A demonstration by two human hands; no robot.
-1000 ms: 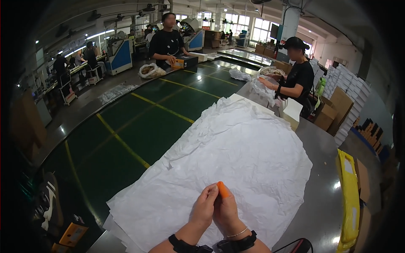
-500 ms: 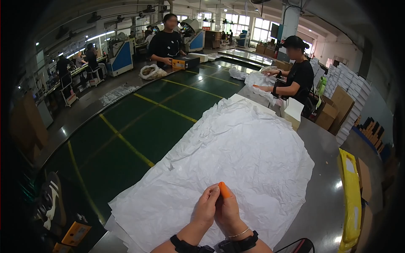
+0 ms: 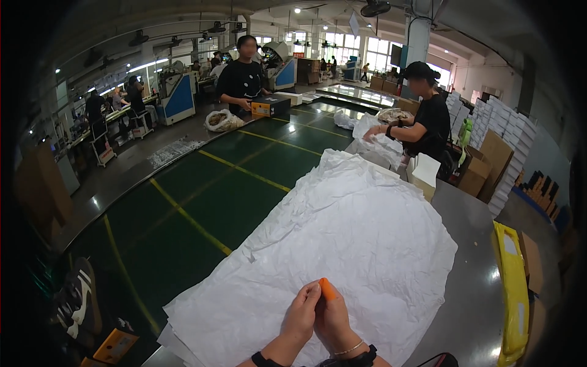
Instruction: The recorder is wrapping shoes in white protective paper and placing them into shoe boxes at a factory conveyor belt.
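Head view: the left hand and right hand press together at the tips, an orange finger cover capping a right digit; the remaining fingers are mostly hidden, so I cannot tell whether they pinch anything. Beneath lies crumpled white paper. A shoe fades into darkness; an orange box beside it carries illegible marks.

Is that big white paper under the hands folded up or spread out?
Spread out: the white paper lies broad and wrinkled across the grey table. I can't tell about any layers underneath.
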